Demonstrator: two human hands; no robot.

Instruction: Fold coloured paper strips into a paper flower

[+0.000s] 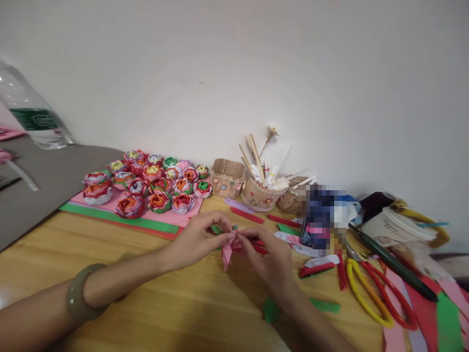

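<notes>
Between my two hands, above the middle of the wooden table, is a small folded piece of pink paper. My left hand pinches its top from the left, thumb and fingers together. From the right, my right hand pinches the same piece with thumb and forefinger. The pink paper hangs down in pointed folds below the fingertips. Bits of green and red paper show behind my fingers. Rows of folded paper flowers in several colours lie on coloured sheets beyond my left hand.
Decorated baskets stand by the wall, some holding sticks. Folded paper strips, scissors, a dark green tool and a white tub are on the right. A bottle stands far left. Green scraps lie near my right wrist.
</notes>
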